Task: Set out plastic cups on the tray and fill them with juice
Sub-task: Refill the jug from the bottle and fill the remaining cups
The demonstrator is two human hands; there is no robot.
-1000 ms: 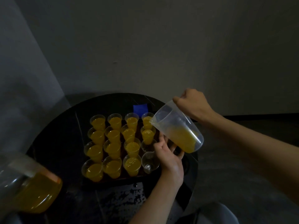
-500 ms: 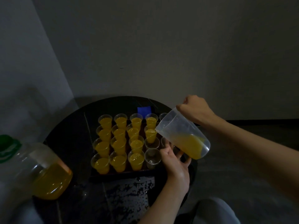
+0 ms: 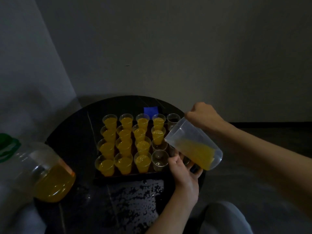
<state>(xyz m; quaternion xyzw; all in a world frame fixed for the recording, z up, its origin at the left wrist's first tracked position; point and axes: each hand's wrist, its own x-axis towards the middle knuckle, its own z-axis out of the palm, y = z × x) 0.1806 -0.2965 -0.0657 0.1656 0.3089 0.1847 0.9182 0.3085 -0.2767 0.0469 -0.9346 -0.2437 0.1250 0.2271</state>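
Jug, gripped tilted by right hand, hangs over empty cups; left hand just beneath, grasp unclear.

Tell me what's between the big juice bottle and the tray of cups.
Only bare black tabletop, in the head view; bottle and tray stand apart.

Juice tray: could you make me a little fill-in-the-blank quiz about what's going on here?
1. The jug in the right hand holds some ____.
2. The front-row cup beside the left hand is ____.
3. The bottle has a ____ cap.
4. Behind the tray lies a small ____ square.
Missing words: juice; empty; green; blue.
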